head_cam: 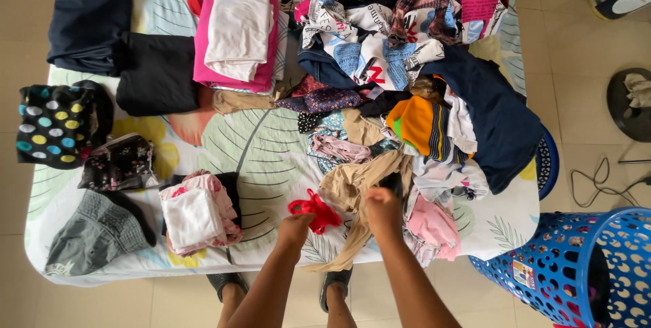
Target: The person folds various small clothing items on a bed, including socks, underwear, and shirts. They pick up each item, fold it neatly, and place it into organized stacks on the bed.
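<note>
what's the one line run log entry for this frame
left hand: grips red garment | right hand: grips tan tights | unsorted clothes pile ahead | folded stacks left | blue basket right

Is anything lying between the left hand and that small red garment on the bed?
No. The left hand already touches the red garment, apparently gripping its edge. The right hand grips a beige garment just beside it, which does not cover the red piece.
</note>
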